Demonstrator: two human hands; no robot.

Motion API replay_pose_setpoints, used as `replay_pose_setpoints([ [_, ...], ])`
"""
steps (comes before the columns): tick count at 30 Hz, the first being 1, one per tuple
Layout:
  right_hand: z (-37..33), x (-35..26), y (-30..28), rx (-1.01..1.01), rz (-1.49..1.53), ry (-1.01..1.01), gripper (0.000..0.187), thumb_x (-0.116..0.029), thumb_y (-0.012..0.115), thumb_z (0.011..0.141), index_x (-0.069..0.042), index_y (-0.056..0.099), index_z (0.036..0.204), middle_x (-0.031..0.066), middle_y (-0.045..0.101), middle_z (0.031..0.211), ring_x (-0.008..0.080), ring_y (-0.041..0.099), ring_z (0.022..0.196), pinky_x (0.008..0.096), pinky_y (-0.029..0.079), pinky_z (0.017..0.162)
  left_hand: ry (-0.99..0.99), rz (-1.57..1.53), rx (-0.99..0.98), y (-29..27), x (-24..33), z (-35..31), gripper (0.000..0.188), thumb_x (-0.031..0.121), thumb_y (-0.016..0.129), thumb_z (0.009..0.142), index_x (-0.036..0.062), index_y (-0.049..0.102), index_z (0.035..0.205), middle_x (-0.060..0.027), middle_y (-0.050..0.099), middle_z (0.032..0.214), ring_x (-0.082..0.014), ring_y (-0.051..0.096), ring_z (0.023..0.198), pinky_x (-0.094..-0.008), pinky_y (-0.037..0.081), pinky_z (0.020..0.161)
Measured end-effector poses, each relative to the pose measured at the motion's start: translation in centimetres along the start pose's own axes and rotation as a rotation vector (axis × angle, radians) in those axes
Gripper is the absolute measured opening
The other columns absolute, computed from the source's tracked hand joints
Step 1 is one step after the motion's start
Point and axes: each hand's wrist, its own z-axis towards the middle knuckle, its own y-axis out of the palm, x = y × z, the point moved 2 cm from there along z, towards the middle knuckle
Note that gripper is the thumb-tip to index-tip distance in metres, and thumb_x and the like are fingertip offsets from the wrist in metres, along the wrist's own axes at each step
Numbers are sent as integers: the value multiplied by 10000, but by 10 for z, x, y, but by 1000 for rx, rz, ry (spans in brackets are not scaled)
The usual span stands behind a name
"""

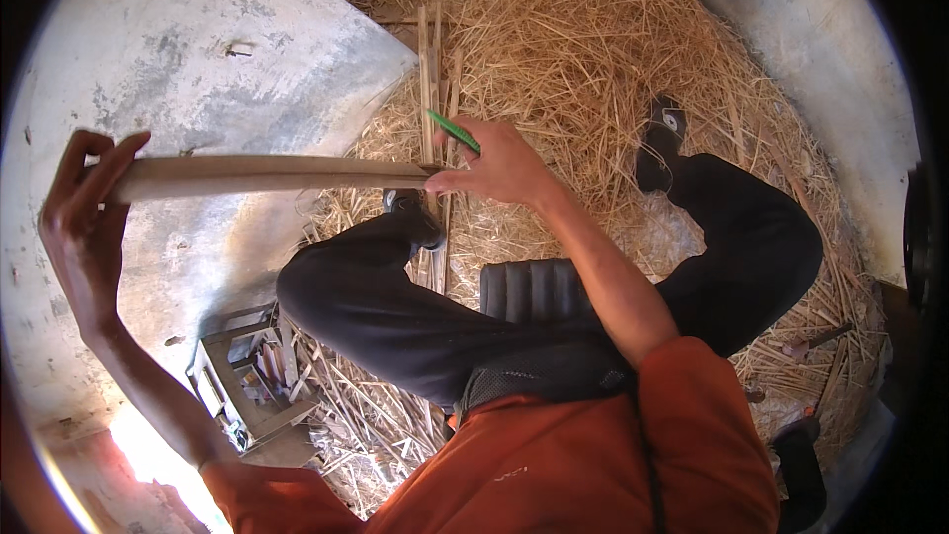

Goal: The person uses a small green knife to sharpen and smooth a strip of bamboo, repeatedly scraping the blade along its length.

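Brown strip (272, 174), long, narrow (lined lengthwise)

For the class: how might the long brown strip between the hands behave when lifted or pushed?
The long brown strip is probably fairly stiff: it spans from the left hand to the right hand with little sag. It is narrow for its length, so likely light. The dark line along it suggests it might split lengthwise if bent hard.
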Motion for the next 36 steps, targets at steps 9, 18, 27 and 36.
replay_pose_setpoints([
  [9,-1,-13,-12,-76,24,-89,400,-309,752,776,-64,644,1074,35,556,628,115,509,556,316,383,531,35,-320,101,-8,11,38,432,-180,570,648,69,672,986,-70,555,983,-216,646,911,-336,581,801],
  [18,9,-18,-22,248,-99,-56,339,-281,720,810,-22,651,1018,117,587,617,179,531,525,357,412,547,211,-1003,284,-7,-5,20,548,408,592,854,118,479,1305,-128,551,1247,-318,548,1140,-535,395,1013],
  [27,-6,12,10,337,-157,-27,331,-247,734,787,-3,634,986,148,594,634,255,582,566,378,439,556,-23,-1939,473,87,81,38,865,776,423,755,114,479,1308,-180,574,1162,-383,585,1043,-534,415,968],
  [36,-9,-15,6,202,-102,127,308,-281,617,889,3,563,996,127,590,589,227,580,517,382,433,499,-464,-1857,876,28,96,23,283,269,388,911,167,393,647,23,304,565,-90,227,429,-262,212,460],
])
